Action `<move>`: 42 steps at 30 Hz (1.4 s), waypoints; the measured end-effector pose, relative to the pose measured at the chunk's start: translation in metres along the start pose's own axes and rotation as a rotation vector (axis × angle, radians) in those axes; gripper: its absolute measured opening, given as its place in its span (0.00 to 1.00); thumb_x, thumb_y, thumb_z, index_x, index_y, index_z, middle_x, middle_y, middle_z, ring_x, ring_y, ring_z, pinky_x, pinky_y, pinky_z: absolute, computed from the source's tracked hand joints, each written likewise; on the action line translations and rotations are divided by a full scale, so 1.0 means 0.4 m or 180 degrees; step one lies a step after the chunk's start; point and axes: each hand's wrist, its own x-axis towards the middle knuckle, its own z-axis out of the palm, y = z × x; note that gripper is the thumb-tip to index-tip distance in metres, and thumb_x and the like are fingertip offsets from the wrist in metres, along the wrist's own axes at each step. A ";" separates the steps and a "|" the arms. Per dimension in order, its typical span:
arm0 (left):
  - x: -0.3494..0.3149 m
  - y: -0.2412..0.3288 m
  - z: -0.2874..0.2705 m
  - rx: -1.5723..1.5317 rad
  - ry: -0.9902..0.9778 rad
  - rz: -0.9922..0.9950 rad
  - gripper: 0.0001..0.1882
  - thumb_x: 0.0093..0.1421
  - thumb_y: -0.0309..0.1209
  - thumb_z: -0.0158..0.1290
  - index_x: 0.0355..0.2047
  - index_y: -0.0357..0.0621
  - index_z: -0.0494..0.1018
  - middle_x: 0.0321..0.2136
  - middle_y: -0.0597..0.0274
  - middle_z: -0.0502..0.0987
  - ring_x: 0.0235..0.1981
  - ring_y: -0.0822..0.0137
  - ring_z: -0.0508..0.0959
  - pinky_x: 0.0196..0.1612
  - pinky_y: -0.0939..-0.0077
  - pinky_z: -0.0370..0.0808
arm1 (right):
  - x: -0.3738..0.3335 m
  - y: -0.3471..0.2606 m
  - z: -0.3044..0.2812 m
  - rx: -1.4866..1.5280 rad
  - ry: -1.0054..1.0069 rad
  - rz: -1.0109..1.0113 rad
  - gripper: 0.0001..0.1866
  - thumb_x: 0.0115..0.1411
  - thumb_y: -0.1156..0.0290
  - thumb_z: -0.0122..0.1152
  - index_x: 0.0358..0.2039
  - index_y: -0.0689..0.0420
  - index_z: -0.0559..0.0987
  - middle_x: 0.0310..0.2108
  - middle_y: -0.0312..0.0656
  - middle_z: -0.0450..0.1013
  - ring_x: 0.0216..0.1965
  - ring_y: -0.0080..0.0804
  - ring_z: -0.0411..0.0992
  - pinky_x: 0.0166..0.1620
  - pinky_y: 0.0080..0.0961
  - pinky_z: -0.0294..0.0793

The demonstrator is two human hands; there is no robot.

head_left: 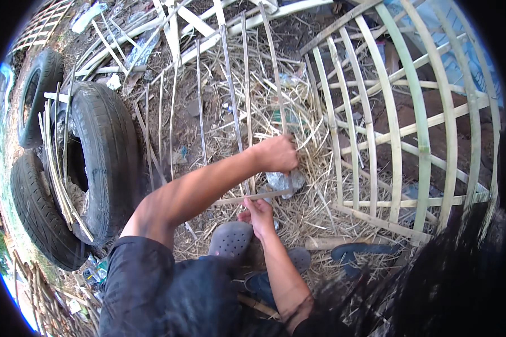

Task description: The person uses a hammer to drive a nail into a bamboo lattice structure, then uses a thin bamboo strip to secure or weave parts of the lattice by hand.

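Lit by bright, diffuse daylight; fairly sharp in the straw [314,147] around the left hand [278,153]; blown out to white at the rim, far to its lower left; blurred in dark strands [452,275] to its lower right; warped by fisheye toward a black border

Site: outdoor yard, looks like makeshift workshop
Ground [188,121]: bare dirt, strewn with pale shavings [310,130]
Slats [226,56]: set in rows, some crossed into lattice [424,151]
Tyres [111,163]: clustered at left
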 end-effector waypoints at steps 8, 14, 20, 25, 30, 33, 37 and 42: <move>0.002 -0.002 0.003 -0.0019 -0.0066 -0.0098 0.16 0.44 0.48 0.60 0.18 0.50 0.74 0.16 0.72 0.75 0.26 0.70 0.78 0.39 0.72 0.72 | 0.011 0.003 -0.002 0.0018 -0.0024 0.0046 0.13 0.64 0.67 0.55 0.42 0.64 0.72 0.36 0.49 0.76 0.23 0.30 0.76 0.25 0.22 0.78; 0.004 0.000 0.010 -0.0112 0.0087 -0.0041 0.16 0.45 0.48 0.60 0.19 0.51 0.74 0.16 0.72 0.74 0.26 0.70 0.78 0.39 0.72 0.71 | 0.006 -0.006 -0.009 0.0042 -0.0007 0.0094 0.13 0.64 0.67 0.56 0.42 0.64 0.73 0.36 0.47 0.76 0.23 0.29 0.76 0.25 0.22 0.78; -0.002 0.001 0.008 -0.0110 -0.0053 -0.0072 0.16 0.46 0.48 0.60 0.20 0.50 0.73 0.16 0.73 0.74 0.27 0.71 0.78 0.37 0.73 0.70 | 0.016 0.012 -0.009 0.0074 -0.0020 0.0077 0.13 0.63 0.66 0.56 0.41 0.64 0.74 0.34 0.45 0.77 0.23 0.27 0.76 0.25 0.20 0.77; 0.001 0.005 0.009 -0.0131 -0.0022 -0.0077 0.16 0.47 0.47 0.60 0.20 0.49 0.73 0.17 0.73 0.74 0.28 0.71 0.78 0.39 0.73 0.71 | 0.000 0.001 -0.004 0.0041 0.0081 -0.0045 0.11 0.62 0.69 0.59 0.39 0.64 0.75 0.32 0.43 0.77 0.22 0.26 0.76 0.25 0.19 0.77; 0.016 -0.001 0.029 -0.0167 -0.0207 -0.0022 0.18 0.45 0.47 0.59 0.25 0.47 0.73 0.19 0.66 0.75 0.28 0.66 0.78 0.44 0.69 0.72 | -0.024 -0.018 -0.015 0.0196 0.0216 -0.0112 0.08 0.59 0.73 0.61 0.36 0.62 0.74 0.32 0.44 0.77 0.25 0.29 0.76 0.26 0.23 0.78; -0.002 0.000 0.012 -0.0574 -0.0007 -0.0067 0.20 0.41 0.47 0.62 0.28 0.47 0.73 0.21 0.68 0.75 0.31 0.66 0.77 0.42 0.68 0.70 | -0.053 -0.024 -0.025 0.0261 0.0398 -0.0084 0.15 0.58 0.72 0.62 0.44 0.61 0.71 0.39 0.44 0.75 0.33 0.30 0.76 0.28 0.26 0.80; -0.048 0.013 -0.053 -0.0687 0.0683 -0.0174 0.20 0.43 0.47 0.61 0.30 0.48 0.71 0.20 0.69 0.73 0.29 0.66 0.76 0.39 0.71 0.69 | -0.094 -0.052 -0.051 0.0070 0.0502 -0.0066 0.19 0.58 0.73 0.61 0.49 0.63 0.69 0.42 0.46 0.74 0.36 0.31 0.76 0.30 0.27 0.80; -0.136 0.068 -0.075 -0.1325 0.0980 -0.0677 0.19 0.47 0.47 0.60 0.28 0.46 0.70 0.20 0.67 0.73 0.27 0.62 0.75 0.37 0.69 0.70 | -0.122 -0.072 -0.113 -0.0184 0.0945 -0.0369 0.16 0.58 0.75 0.60 0.46 0.63 0.71 0.38 0.45 0.74 0.32 0.28 0.75 0.26 0.23 0.79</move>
